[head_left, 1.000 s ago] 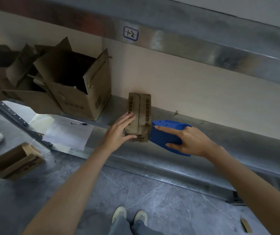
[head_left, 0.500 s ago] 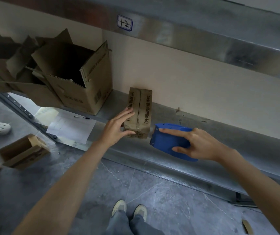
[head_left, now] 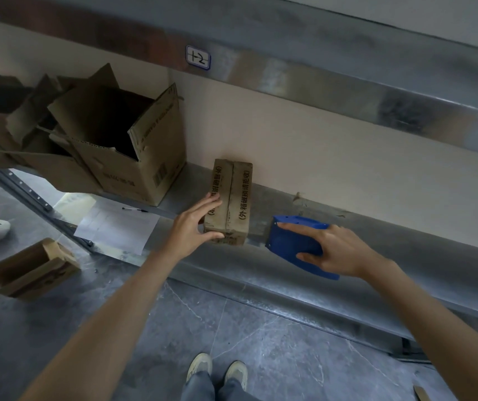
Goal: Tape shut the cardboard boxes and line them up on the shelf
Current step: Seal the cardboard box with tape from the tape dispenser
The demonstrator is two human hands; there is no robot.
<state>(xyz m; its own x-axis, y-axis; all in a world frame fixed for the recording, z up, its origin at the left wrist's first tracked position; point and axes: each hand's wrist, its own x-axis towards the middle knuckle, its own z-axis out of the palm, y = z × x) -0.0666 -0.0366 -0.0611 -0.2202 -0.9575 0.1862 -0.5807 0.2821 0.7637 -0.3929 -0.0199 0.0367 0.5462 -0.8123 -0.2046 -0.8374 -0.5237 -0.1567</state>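
We steady a small closed brown cardboard box [head_left: 229,201] on the grey metal shelf [head_left: 376,256], a blue plastic tape dispenser [head_left: 289,241] just right of it.

Our left hand [head_left: 192,224] grasps the small box at its near left corner, fingers across the top and thumb on the near end; the box lies lengthwise, its far end against the beige back wall. Our right hand [head_left: 336,250] is clasped round the dispenser, index finger along its top, and a gap separates dispenser and box. Far left on the shelf stands a large open cardboard box [head_left: 133,157], flaps up, its inside too dark to tell contents. A white paper sheet [head_left: 116,227] lies near it. On the floor at left sits a small open cardboard box [head_left: 32,267], which shows nothing inside.
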